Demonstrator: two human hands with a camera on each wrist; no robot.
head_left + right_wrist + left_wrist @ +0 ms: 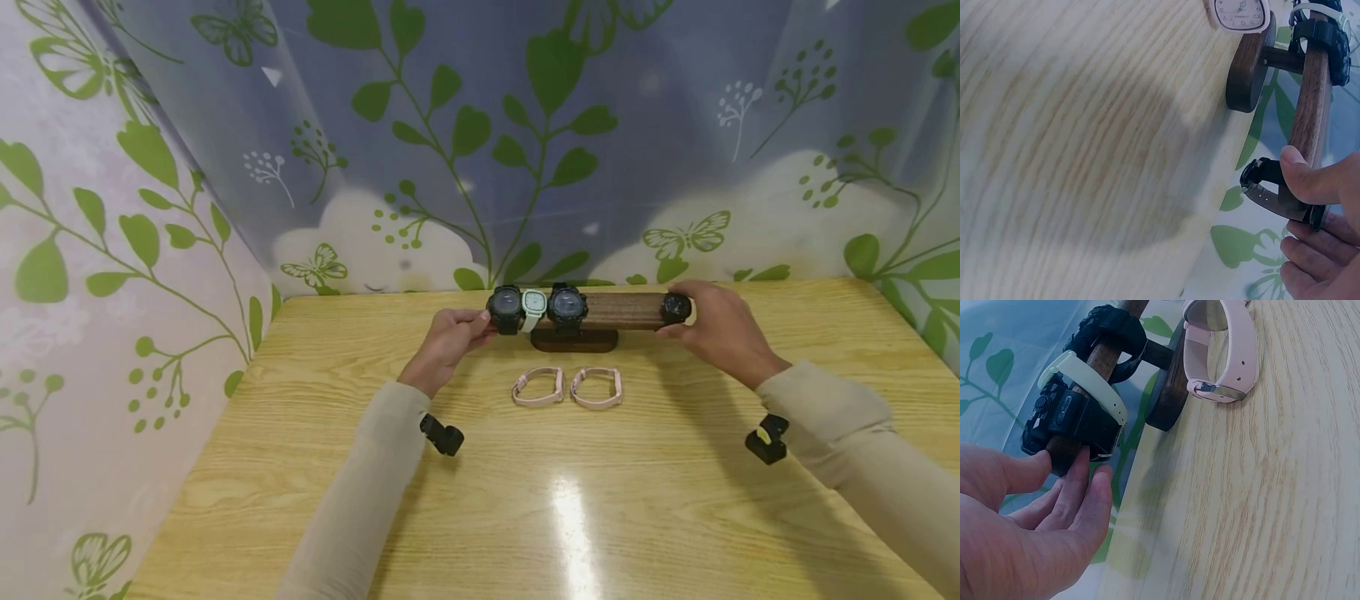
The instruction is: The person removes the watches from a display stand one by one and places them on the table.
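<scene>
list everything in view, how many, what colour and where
table: 1, pale wood, foreground
leaf-patterned fabric: count unclear, blue-grey, white, green, behind table
watch stand: 1, dark brown, table's back part
mint wristwatch: 1, pale green, left part of stand
large black wristwatches: 2, black, flanking the mint one
small black wristwatch: 1, black, stand's right end
pink wristwatches: 2, pink, on table before stand
wrist cameras: 2, black, one per wrist
sleeves: 2, beige, on both arms
left hand: 1, bare, holding stand's left end
right hand: 1, bare, gripping small black wristwatch
</scene>
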